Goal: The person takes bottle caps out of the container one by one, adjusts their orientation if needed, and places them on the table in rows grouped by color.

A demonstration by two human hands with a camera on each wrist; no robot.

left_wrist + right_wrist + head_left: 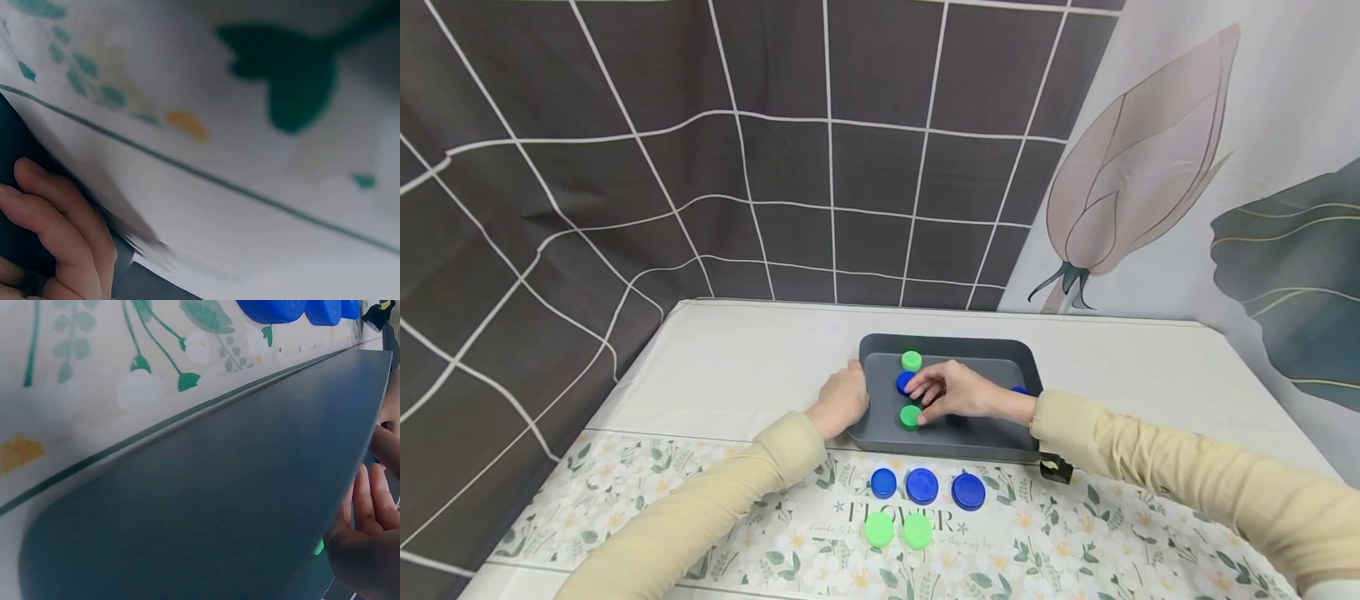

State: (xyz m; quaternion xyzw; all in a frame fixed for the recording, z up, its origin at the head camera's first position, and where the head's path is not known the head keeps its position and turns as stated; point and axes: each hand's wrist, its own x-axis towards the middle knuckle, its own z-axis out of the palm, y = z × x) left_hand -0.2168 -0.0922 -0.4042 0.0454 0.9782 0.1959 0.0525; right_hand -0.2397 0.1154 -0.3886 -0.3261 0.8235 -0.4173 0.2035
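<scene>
A dark grey rectangular tray (977,437) stands on the table. My left hand (842,400) grips its left rim, fingers bent over the wall in the left wrist view. Over the tray's left half is my right hand (955,390), its fingers apart and loosely bent. The thumb tip is right at a green bottle cap (909,417), and the fingertips overlap a blue cap (904,382). Behind these lies a lighter green cap (912,361), forming a column. Another blue cap (1018,390) shows partly beyond my right wrist. In the right wrist view, the tray wall (187,506) hides part of the right hand (369,544).
In front of the tray, three blue caps (922,486) lie in a row on the floral cloth (760,533). Two light green caps (898,530) lie nearer to me. A small black object (1056,468) shows below the right sleeve. Behind the table hangs a dark checked curtain (782,158).
</scene>
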